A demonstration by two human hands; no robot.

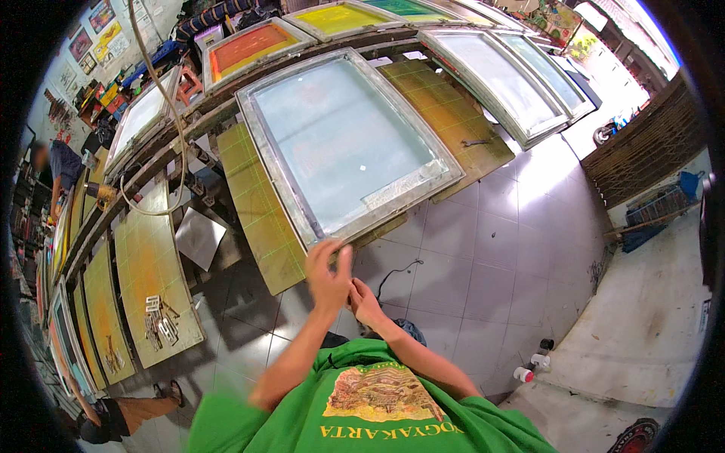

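A screen-printing frame [340, 143] with pale blue-white mesh and a worn grey border lies tilted over a yellow-green printing board [257, 204]. Just below its near corner is my left hand [326, 279], raised with bent fingers and a gap between thumb and fingers; nothing shows in it. Whether its fingertips touch the frame, I cannot tell. Close beside its wrist, in front of my body, my right hand [365, 303] is closed with the fingertips pinched together. What it pinches, if anything, is hidden.
More printing frames, one orange-red [253, 49] and one yellow [343, 18], line the far side. Another board [147, 264] on the left carries small metal parts [161, 323]. A hose [181, 143] hangs there. People stand at left. A dark cord [396, 273] lies on the tiles.
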